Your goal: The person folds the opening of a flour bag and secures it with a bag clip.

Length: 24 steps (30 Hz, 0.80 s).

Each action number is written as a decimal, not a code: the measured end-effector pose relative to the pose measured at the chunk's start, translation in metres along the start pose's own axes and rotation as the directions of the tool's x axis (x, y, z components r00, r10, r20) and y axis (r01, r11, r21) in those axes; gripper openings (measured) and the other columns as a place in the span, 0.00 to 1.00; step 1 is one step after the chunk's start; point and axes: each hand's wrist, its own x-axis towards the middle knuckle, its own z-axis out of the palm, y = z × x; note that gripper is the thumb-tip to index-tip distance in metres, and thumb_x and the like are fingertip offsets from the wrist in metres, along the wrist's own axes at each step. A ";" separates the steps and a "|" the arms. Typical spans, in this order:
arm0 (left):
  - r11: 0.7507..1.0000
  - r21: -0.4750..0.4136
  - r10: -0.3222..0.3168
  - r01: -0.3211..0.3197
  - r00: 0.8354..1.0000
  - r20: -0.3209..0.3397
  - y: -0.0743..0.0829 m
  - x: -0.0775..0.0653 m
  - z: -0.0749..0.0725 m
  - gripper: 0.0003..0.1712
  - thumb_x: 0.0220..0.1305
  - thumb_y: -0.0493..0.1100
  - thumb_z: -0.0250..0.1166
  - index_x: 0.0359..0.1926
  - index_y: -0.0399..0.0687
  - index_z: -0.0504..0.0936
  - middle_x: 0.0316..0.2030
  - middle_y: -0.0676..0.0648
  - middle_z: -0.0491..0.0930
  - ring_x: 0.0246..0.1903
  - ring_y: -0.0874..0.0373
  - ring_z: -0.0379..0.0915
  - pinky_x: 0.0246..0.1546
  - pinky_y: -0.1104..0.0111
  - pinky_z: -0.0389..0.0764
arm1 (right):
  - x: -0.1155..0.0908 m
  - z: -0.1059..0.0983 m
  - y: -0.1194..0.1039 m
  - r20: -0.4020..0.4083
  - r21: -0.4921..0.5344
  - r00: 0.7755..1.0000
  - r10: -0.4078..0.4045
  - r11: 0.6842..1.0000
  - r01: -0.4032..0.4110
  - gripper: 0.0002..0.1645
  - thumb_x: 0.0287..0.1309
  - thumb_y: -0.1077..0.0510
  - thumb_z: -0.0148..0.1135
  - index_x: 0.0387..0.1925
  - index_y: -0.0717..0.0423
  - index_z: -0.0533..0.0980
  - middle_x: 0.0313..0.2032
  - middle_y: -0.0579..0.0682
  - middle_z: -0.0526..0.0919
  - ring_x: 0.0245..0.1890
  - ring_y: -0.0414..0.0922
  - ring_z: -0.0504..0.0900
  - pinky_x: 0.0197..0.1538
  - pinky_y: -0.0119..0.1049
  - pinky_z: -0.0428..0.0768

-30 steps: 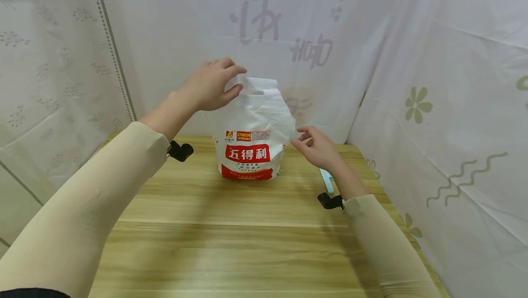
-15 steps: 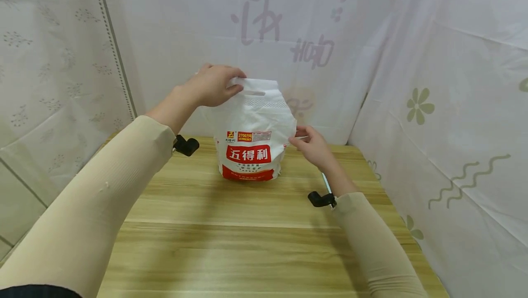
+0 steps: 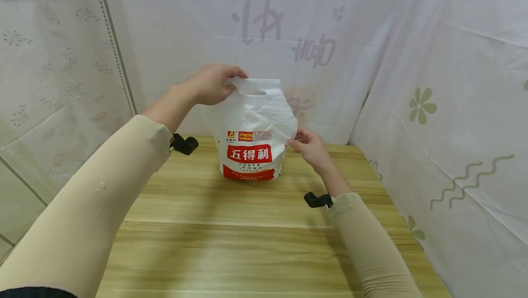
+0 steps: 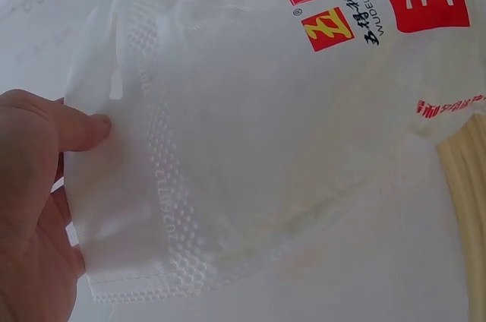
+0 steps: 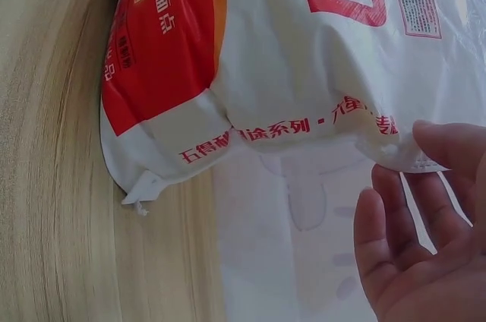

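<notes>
A white flour bag [image 3: 251,117] with red labels stands upright toward the back of the wooden table, its flat top strip pierced by a handle slot. My left hand [image 3: 211,84] pinches the top left corner of that strip; in the left wrist view the thumb [image 4: 83,131] lies on the front face beside the slot, fingers behind. At the bag's right side edge, my right hand [image 3: 312,150] pinches the plastic between thumb [image 5: 449,143] and fingers. The right wrist view shows a knotted lower corner [image 5: 144,187] of the bag near the tabletop.
The wooden tabletop [image 3: 231,247] stretches from the bag toward me. Printed white cloth [image 3: 173,23] hangs right behind the table, and more cloth [image 3: 462,105] runs along its right edge. A black wrist camera [image 3: 316,200] juts from the right sleeve.
My right hand has moved left onto the bag's side edge and closed on it. The left hand has settled lower and now grips the top corner. The forearm now hides a light blue object.
</notes>
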 end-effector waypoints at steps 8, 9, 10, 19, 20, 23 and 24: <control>0.999 -0.051 0.015 -0.015 1.000 0.004 -0.002 0.000 -0.002 0.25 0.82 0.35 0.51 0.73 0.49 0.79 0.70 0.40 0.80 0.67 0.44 0.77 0.71 0.48 0.78 | 0.000 0.000 0.003 -0.041 -0.002 0.999 0.011 1.000 -0.011 0.24 0.75 0.55 0.71 0.66 0.60 0.81 0.58 0.58 0.86 0.52 0.43 0.83 0.53 0.33 0.85; 0.998 -0.056 0.014 -0.013 1.000 0.006 -0.002 0.000 -0.002 0.25 0.82 0.35 0.51 0.73 0.48 0.79 0.70 0.40 0.80 0.66 0.44 0.77 0.71 0.48 0.79 | 0.000 0.000 0.004 -0.046 0.003 0.999 0.013 1.000 -0.013 0.24 0.74 0.55 0.71 0.66 0.60 0.81 0.58 0.59 0.86 0.52 0.42 0.83 0.53 0.33 0.85; 0.998 -0.060 0.012 -0.012 1.000 0.005 -0.002 0.000 -0.002 0.25 0.83 0.35 0.52 0.73 0.48 0.79 0.70 0.40 0.80 0.66 0.44 0.77 0.71 0.49 0.79 | 0.000 0.000 0.004 -0.049 0.008 0.999 0.014 1.000 -0.013 0.24 0.74 0.55 0.71 0.65 0.60 0.82 0.59 0.59 0.86 0.52 0.42 0.83 0.53 0.32 0.85; 0.998 -0.068 0.010 -0.011 1.000 -0.010 -0.001 -0.001 -0.004 0.23 0.84 0.35 0.52 0.71 0.45 0.81 0.70 0.40 0.81 0.68 0.44 0.77 0.74 0.49 0.77 | 0.001 -0.004 0.011 -0.070 0.034 0.997 -0.016 0.999 0.018 0.22 0.73 0.57 0.72 0.64 0.58 0.83 0.50 0.47 0.89 0.48 0.40 0.87 0.57 0.47 0.89; 0.998 -0.069 0.008 -0.009 1.000 -0.010 0.000 -0.002 -0.004 0.23 0.84 0.35 0.52 0.71 0.45 0.81 0.70 0.40 0.81 0.68 0.44 0.77 0.74 0.49 0.77 | 0.002 -0.004 0.012 -0.070 0.039 0.997 -0.019 0.999 0.022 0.22 0.73 0.57 0.72 0.64 0.59 0.83 0.49 0.46 0.89 0.47 0.40 0.87 0.57 0.47 0.90; 0.997 -0.074 0.010 -0.011 1.000 -0.014 -0.001 -0.002 -0.004 0.22 0.84 0.35 0.53 0.70 0.45 0.82 0.69 0.40 0.82 0.67 0.43 0.78 0.73 0.49 0.77 | 0.002 -0.007 0.014 -0.077 0.063 0.997 -0.023 0.998 0.028 0.22 0.72 0.59 0.73 0.63 0.60 0.84 0.47 0.43 0.90 0.45 0.39 0.88 0.55 0.45 0.90; 0.997 -0.076 0.010 -0.011 1.000 -0.015 -0.001 -0.002 -0.004 0.22 0.84 0.35 0.53 0.70 0.45 0.83 0.69 0.40 0.82 0.67 0.44 0.78 0.73 0.49 0.77 | 0.002 -0.007 0.014 -0.082 0.068 0.996 -0.027 0.997 0.033 0.21 0.72 0.59 0.74 0.63 0.60 0.84 0.45 0.41 0.90 0.44 0.38 0.88 0.54 0.43 0.91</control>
